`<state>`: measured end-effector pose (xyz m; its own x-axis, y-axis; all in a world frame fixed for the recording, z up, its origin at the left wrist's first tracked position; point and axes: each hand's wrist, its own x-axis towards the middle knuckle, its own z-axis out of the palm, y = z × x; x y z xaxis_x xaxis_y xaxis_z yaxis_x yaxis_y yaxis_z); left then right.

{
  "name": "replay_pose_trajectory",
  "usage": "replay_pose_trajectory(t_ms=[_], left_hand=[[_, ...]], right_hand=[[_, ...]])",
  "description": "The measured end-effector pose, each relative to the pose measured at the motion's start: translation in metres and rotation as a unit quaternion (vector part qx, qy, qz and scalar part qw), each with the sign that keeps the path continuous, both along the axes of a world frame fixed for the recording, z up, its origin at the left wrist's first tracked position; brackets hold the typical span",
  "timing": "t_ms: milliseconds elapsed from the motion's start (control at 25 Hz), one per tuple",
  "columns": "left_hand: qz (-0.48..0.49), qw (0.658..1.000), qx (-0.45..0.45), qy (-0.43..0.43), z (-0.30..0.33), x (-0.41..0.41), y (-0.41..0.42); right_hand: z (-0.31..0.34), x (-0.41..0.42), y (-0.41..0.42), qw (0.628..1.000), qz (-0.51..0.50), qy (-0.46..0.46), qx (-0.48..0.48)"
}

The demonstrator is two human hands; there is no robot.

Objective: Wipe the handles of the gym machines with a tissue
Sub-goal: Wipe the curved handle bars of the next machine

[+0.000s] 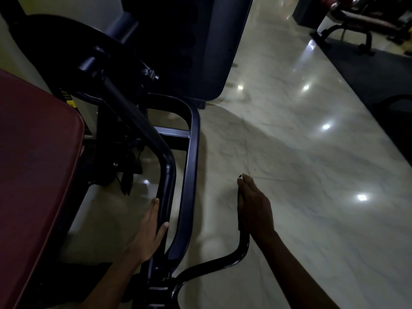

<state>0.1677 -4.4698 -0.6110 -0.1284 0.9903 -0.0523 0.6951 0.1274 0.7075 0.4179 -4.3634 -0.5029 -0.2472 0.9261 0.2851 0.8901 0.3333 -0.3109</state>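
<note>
Dim gym floor (301,152) of pale polished marble-like tile, grey-veined, dotted with bright ceiling-light reflections. At left, a maroon padded seat (38,163) with smooth vinyl sheen and a rounded corner. Behind it, a round black disc (66,41) on the machine's pivot, and a tall dark weight-stack housing (189,47) with a rounded lower edge standing on the tile. Far upper right, a dark rubber mat (367,70) carrying a bench (356,25) on black tubular legs — well apart from the hands.

Between the seat and the open floor, two glossy black bent tubes side by side: an inner lever bar (166,186) and an outer frame rail (189,166), joined by a flat crossbar higher up.

Left hand (148,233) laid along the inner lever bar, fingers nearly straight on its left side, thumb on the right side — a loose hold round the tube.

Right hand (254,210) over the upright end of a curved black handle (242,246), fingers extended and together, covering the grip; hard to tell whether the thumb wraps round it. Tissue not made out in this dark view.
</note>
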Motion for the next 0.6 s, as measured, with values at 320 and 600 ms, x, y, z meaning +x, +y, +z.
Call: replay_pose_trajectory(t_ms=[320,600], left_hand=[[-0.041,0.996,0.037,0.072,-0.010,0.000,0.001],[-0.030,0.997,0.031,0.070,-0.014,0.000,-0.002]], right_hand=[[0.000,-0.003,-0.020,0.999,-0.029,-0.030,-0.005],[-0.010,0.003,-0.070,0.998,-0.025,-0.063,0.013]])
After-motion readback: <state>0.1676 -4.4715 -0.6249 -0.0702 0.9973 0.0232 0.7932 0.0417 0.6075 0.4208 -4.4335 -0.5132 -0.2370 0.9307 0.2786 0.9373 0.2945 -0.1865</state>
